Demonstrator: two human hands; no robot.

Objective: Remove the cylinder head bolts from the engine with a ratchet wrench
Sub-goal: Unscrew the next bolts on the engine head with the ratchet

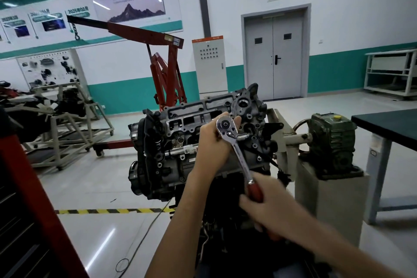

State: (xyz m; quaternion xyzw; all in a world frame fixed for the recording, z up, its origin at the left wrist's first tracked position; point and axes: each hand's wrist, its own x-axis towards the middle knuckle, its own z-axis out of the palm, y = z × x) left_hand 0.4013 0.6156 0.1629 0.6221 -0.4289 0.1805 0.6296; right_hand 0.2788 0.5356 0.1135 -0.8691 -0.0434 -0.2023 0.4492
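Observation:
A grey engine [180, 133] is mounted on a stand, its cylinder head face turned up toward me. A chrome ratchet wrench [234, 142] with a red handle stands over the right part of the head. My left hand [212, 142] curls round the ratchet's head and holds it from behind. My right hand [266, 207] grips the red handle lower down. The socket and the bolt under the ratchet head are hidden by my left hand. A chrome extension bar [180, 151] lies across the head to the left of that hand.
The engine stand's green gearbox [331, 142] with a handwheel sits right of the engine. A dark-topped table [392, 124] is at far right. A red engine crane [167, 79] stands behind. A red cabinet edge [33, 198] rises at left. A yellow-black floor stripe [108, 211] crosses below.

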